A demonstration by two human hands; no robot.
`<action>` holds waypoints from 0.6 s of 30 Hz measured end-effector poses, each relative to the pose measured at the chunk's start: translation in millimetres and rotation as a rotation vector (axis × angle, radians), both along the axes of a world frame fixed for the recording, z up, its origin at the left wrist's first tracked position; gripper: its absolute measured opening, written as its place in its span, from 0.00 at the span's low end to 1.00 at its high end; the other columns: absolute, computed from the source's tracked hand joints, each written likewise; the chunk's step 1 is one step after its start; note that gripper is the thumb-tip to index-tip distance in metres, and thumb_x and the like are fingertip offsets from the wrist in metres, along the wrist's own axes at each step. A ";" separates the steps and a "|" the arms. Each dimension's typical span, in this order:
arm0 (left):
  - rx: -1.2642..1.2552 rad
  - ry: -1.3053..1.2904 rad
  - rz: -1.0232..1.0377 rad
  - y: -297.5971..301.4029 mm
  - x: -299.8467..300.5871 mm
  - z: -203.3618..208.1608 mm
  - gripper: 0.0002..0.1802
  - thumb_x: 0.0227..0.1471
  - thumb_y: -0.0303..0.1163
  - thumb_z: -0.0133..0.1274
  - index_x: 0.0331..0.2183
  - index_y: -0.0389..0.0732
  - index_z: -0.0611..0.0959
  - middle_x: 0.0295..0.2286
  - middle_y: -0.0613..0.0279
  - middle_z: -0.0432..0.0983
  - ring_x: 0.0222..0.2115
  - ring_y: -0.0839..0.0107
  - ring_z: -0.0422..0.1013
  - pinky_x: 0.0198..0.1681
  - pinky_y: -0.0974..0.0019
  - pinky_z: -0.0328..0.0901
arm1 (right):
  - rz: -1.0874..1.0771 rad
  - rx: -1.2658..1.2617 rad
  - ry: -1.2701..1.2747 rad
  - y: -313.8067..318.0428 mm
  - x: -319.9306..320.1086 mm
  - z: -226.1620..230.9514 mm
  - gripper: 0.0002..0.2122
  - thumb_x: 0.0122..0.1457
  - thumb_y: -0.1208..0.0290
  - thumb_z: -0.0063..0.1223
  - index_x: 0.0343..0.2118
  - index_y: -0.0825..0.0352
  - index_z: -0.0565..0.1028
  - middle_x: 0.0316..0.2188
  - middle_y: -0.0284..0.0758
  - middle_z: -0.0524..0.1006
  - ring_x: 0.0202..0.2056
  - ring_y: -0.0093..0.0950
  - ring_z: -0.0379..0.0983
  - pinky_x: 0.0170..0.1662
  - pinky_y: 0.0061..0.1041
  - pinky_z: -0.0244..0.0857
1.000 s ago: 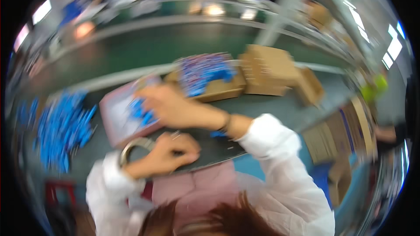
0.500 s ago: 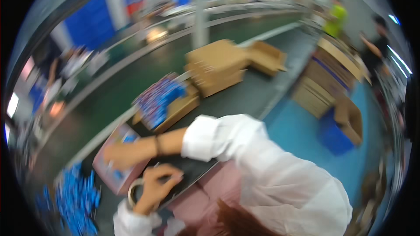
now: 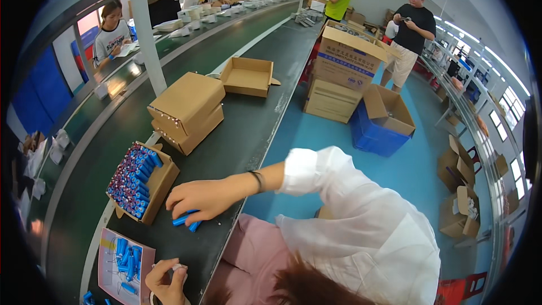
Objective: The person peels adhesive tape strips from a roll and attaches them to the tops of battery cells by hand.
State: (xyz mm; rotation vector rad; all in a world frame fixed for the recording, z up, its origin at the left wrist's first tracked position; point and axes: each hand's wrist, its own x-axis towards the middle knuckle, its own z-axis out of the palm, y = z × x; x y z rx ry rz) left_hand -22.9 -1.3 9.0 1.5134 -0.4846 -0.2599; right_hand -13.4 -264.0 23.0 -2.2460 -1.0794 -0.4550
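My right hand [image 3: 203, 199] reaches across the dark belt, fingers curled down over a few blue cylinders [image 3: 182, 220]; the fingertips are partly hidden. Beyond it stands an open cardboard box [image 3: 164, 189] packed with upright blue cylinders, their reddish ends showing, with some bare cardboard along its near side. Low in the view, my left hand [image 3: 165, 282] is closed in a pinch, with something small and whitish at the fingertips. Beside that hand is a pink-walled box [image 3: 148, 262] holding loose blue cylinders [image 3: 129, 261] with thin wire leads.
Two stacked cardboard boxes [image 3: 189, 104] and an open cardboard tray [image 3: 247, 77] stand farther along the belt [image 3: 248, 127]. Large cartons [image 3: 344, 59] and a blue crate [image 3: 375, 130] rest on the floor to the right. Several people work beyond the belt; others stand at the far right.
The view has swung, and the scene has sharpened. My right hand has left the pink box and come to the cylinders beside the cardboard box. My left hand stays near the pink box, now pinched.
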 end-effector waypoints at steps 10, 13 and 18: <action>0.070 -0.201 -0.238 -2.7 19.6 6.1 0.10 0.36 0.18 0.53 0.29 0.32 0.77 0.20 0.59 0.70 0.22 0.72 0.68 0.27 0.75 0.63 | -0.523 0.396 -0.658 -5.4 -128.9 159.6 0.19 0.47 0.56 0.54 0.45 0.43 0.68 0.56 0.44 0.48 0.53 0.42 0.49 0.47 0.42 0.54; 0.020 -0.062 -0.131 -4.0 17.8 10.4 0.09 0.31 0.16 0.53 0.24 0.31 0.78 0.18 0.56 0.72 0.21 0.72 0.67 0.27 0.74 0.60 | -0.661 0.182 -1.037 4.9 -113.0 194.0 0.21 0.47 0.52 0.52 0.47 0.34 0.63 0.58 0.43 0.34 0.58 0.48 0.34 0.53 0.54 0.41; 0.026 -0.120 -0.261 -25.9 14.4 28.9 0.08 0.31 0.16 0.53 0.23 0.31 0.78 0.19 0.56 0.72 0.22 0.72 0.66 0.28 0.74 0.59 | -0.732 -0.015 -1.060 1.3 -136.0 219.0 0.21 0.48 0.52 0.52 0.47 0.35 0.64 0.58 0.44 0.35 0.58 0.48 0.35 0.53 0.54 0.41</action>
